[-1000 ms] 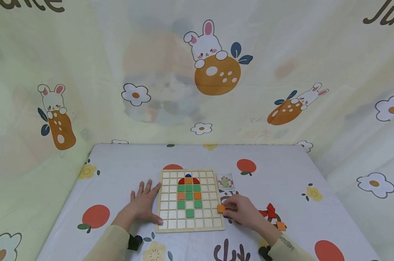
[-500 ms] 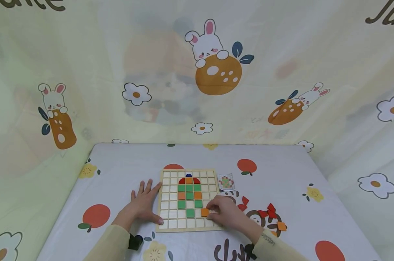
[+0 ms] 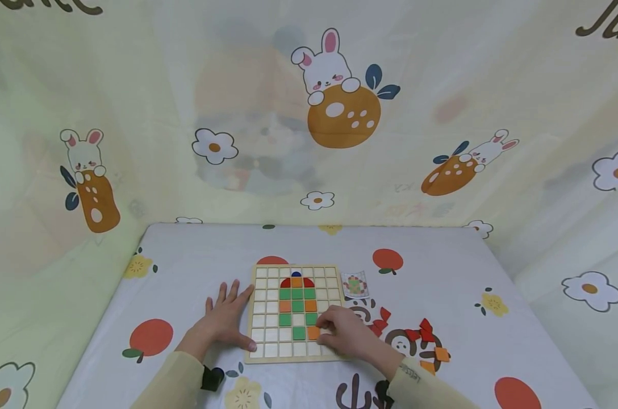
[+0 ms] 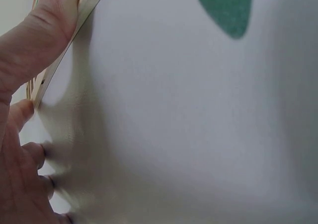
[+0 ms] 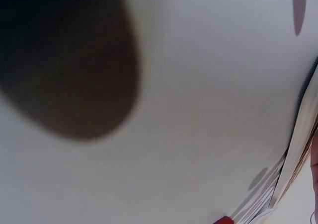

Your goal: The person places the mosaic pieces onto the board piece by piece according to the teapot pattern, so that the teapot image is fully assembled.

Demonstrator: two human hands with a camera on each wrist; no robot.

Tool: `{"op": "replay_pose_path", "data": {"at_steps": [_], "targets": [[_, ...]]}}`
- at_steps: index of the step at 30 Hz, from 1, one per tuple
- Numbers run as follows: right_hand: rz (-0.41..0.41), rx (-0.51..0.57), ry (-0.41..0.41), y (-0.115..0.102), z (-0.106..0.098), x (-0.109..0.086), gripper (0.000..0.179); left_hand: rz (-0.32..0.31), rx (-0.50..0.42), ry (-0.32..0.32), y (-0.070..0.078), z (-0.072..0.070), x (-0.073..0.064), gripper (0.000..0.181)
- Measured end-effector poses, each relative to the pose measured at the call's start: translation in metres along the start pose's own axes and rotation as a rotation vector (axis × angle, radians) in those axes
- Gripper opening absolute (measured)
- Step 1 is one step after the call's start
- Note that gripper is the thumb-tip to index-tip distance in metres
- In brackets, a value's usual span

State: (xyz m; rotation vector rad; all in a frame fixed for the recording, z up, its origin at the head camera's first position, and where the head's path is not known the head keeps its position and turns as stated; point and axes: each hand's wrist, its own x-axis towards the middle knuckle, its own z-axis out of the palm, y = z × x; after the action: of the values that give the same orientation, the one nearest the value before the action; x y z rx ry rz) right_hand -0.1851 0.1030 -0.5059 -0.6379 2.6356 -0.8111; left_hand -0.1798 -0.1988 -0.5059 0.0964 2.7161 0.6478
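A wooden grid board (image 3: 268, 360) lies on the table, with green, orange, red and blue tiles in its middle columns. My left hand (image 3: 222, 321) has its fingers spread beside the board's left edge; in the left wrist view the thumb (image 4: 39, 35) presses on the frame. Over the board's lower right part, my right hand (image 3: 351, 334) pinches an orange square tile (image 3: 313, 333) between thumb and fingers. That tile is at the cell just right of the lowest green tile (image 3: 299, 333). Whether it lies flat in the cell I cannot tell.
A small printed pattern card (image 3: 355, 285) lies by the board's upper right edge. Red pieces (image 3: 426, 329) and loose orange tiles (image 3: 442, 354) are scattered to the right, beyond my right hand. A patterned cloth curtain (image 3: 258, 170) hangs behind the table.
My right hand has carried the orange tile leftward from the board's right edge to the cell beside the lowest green tile. The left hand has stayed in place.
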Motion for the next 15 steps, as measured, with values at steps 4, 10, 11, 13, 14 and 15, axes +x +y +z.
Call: {"op": "replay_pose_path", "data": {"at_steps": [4, 10, 11, 13, 14, 15], "targets": [[-0.002, -0.003, -0.003, -0.0011, 0.0007, 0.0012, 0.022, 0.003, -0.002, 0.000, -0.0001, 0.0000, 0.0000, 0.132], [0.002, 0.001, -0.005, -0.0020, 0.0006, 0.0010, 0.022, 0.000, -0.008, -0.001, -0.0012, 0.0008, 0.0004, 0.131], [0.002, 0.002, -0.005, -0.0019, 0.0007, 0.0010, 0.021, 0.000, -0.009, -0.001, -0.0014, 0.0009, 0.0004, 0.131], [0.000, 0.000, -0.004, -0.0021, 0.0005, 0.0011, 0.019, -0.001, -0.009, -0.002, -0.0019, 0.0012, 0.0006, 0.131], [-0.001, -0.001, -0.002, -0.0024, 0.0005, 0.0011, 0.018, -0.002, -0.008, -0.003, -0.0021, 0.0013, 0.0009, 0.131], [-0.003, -0.005, 0.000, -0.0027, 0.0005, 0.0013, 0.017, -0.003, -0.008, -0.005, -0.0022, 0.0013, 0.0010, 0.131]]}}
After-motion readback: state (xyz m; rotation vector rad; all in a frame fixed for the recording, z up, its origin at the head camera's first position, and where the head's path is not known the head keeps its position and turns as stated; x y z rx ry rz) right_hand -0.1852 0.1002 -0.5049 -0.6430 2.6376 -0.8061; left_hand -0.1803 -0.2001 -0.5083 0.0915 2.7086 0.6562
